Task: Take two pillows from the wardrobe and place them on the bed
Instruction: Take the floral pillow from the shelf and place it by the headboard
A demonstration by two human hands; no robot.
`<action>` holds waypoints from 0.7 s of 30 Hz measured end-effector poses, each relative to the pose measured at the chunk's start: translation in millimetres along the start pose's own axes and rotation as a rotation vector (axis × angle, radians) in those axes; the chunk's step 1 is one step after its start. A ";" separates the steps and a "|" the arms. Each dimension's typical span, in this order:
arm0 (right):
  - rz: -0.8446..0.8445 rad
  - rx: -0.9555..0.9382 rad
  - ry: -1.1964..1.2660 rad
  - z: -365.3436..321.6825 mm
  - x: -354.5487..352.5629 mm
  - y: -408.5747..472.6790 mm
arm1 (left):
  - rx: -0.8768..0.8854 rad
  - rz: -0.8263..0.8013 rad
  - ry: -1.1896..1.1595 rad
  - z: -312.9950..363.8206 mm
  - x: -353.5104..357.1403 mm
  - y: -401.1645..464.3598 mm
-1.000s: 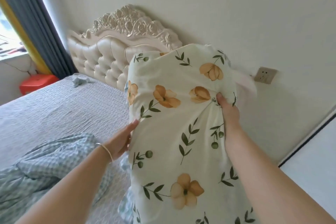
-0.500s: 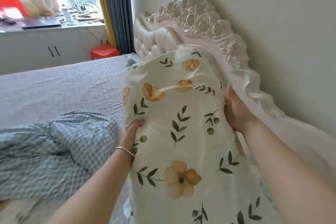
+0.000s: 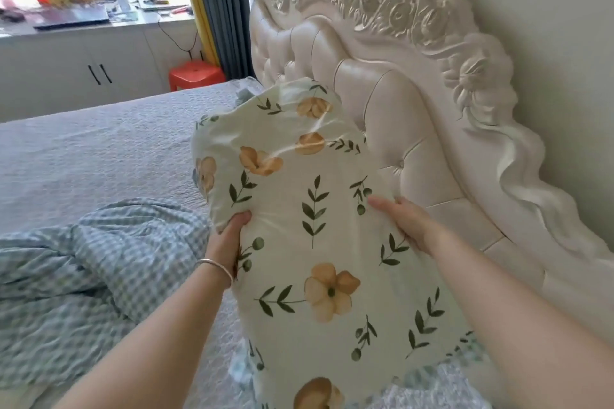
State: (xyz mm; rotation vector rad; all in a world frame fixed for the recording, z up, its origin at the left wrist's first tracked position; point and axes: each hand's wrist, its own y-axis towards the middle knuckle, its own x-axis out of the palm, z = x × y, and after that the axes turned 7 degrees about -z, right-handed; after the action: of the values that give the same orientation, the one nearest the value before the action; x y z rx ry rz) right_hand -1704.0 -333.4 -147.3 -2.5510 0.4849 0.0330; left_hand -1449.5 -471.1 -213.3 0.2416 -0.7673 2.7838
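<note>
Beside the headboard [image 3: 392, 129], left hand [image 3: 226, 242] and right hand [image 3: 408, 222] grip one floral pillow [image 3: 315, 236] above the bed [image 3: 99, 149]; it is not yet set down, and no second pillow shows.

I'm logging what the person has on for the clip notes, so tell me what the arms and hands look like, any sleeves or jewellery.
Both forearms are bare, with no sleeves in view. The left hand has a thin silver bangle around its wrist. The right hand shows no ring, watch or bracelet. No gloves on either hand; the fingers are mostly hidden, so nail details cannot be told.
</note>
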 end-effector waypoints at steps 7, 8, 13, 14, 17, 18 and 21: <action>0.117 0.028 -0.075 58.8 -17.1 132.7 | -0.093 0.017 0.123 -46.8 32.6 87.2; 0.122 0.048 -0.094 74.8 -20.0 149.8 | -0.087 0.018 0.143 -58.5 36.5 97.3; 0.097 0.128 -0.189 140.7 -32.7 215.7 | -0.106 0.043 0.171 -120.4 43.8 142.4; 0.093 0.141 -0.209 152.3 -35.3 226.3 | -0.116 0.045 0.178 -132.5 45.0 147.4; 0.105 0.148 -0.251 180.1 -40.6 259.6 | -0.158 0.042 0.143 -166.2 46.4 166.8; 0.110 0.157 -0.268 191.3 -42.3 270.1 | -0.189 0.041 0.124 -178.2 47.0 174.0; 0.121 0.212 -0.322 227.9 -46.9 292.5 | -0.237 0.006 0.127 -214.4 49.9 191.6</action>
State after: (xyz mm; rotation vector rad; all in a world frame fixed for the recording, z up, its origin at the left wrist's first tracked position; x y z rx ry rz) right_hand -1832.5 -431.9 -484.2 -2.2496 0.4863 0.4082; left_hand -1570.1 -509.5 -476.2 0.0179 -1.0545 2.6504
